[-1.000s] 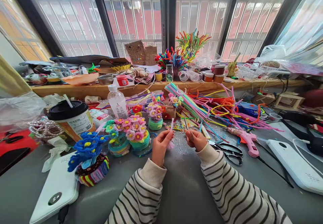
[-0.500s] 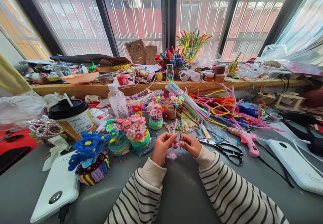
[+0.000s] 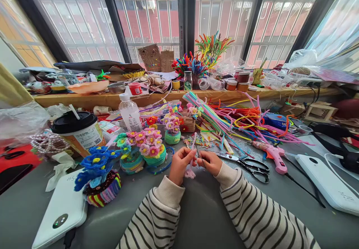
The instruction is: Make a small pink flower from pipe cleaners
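Note:
Near the table's middle, my left hand (image 3: 180, 165) pinches a pale pink pipe cleaner (image 3: 190, 173) between thumb and fingertips. One end of it sticks up past the fingers, and a fluffy, bunched end hangs below them. My right hand (image 3: 211, 162) is closed on thin metal tweezers (image 3: 197, 151), whose tips point up beside the pipe cleaner. Both hands are close together, fingertips almost meeting. To the right of my right hand lie black-handled scissors (image 3: 254, 167). Pots of pink pipe-cleaner flowers (image 3: 153, 144) stand beyond my left hand.
A bundle of pipe cleaners (image 3: 209, 112) lies behind the hands. On the right are a pink glue gun (image 3: 276, 157) and a white power bank (image 3: 327, 185). A lidded cup (image 3: 80, 133), a bottle (image 3: 130, 114) and a blue flower pot (image 3: 102, 189) stand left.
My right hand has shifted slightly left, bringing the tweezers closer to the pink pipe cleaner. My left hand keeps its pinch. The whole view has moved a touch.

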Motion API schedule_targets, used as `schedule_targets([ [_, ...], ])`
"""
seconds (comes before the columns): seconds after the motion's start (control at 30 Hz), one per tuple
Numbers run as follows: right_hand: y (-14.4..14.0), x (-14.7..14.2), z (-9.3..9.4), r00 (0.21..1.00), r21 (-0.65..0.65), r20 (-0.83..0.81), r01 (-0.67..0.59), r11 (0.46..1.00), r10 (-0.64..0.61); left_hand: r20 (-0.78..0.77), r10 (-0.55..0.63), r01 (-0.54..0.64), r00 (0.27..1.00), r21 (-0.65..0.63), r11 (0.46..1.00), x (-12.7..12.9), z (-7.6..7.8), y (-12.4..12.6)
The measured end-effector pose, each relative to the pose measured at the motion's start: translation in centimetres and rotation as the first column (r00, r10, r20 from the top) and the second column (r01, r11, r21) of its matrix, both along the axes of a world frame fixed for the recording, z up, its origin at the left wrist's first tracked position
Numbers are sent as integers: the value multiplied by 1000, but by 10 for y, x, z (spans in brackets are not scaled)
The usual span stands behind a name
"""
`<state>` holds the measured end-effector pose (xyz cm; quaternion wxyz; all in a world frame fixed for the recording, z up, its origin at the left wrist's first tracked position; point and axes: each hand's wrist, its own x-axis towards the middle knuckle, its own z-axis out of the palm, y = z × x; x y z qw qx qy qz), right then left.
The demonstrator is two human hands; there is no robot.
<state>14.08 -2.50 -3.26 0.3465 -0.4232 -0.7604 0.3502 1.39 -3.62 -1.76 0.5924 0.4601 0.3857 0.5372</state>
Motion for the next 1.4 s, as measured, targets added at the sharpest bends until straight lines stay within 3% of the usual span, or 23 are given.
schedule_targets([
  [0.2, 1, 1, -3, 1000, -8, -26, -9, 1000, 9, -36, -62, 62, 997, 22, 998, 0, 2, -1],
  [0.43, -1, -4, 0, 997, 22, -50, 66, 998, -65, -30, -34, 36, 999, 45, 998, 0, -1, 1],
  [0.67, -2, -4, -2, 989, -45, -146, 15, 999, -22, -39, -16, 18, 999, 52, 999, -1, 1, 0],
  [0.8, -1, -1, 0, 993, -45, -118, -28, 999, 23, -52, -16, 18, 999, 37, 999, -1, 2, -2],
  [1.07, 1, 2, -2, 997, -3, -73, 4, 1000, -4, -83, -79, 83, 993, 43, 996, 0, 3, -2],
  [1.4, 2, 0, -5, 993, 25, -91, 77, 997, -75, -67, -28, 30, 997, 29, 999, 0, 3, -1],
])
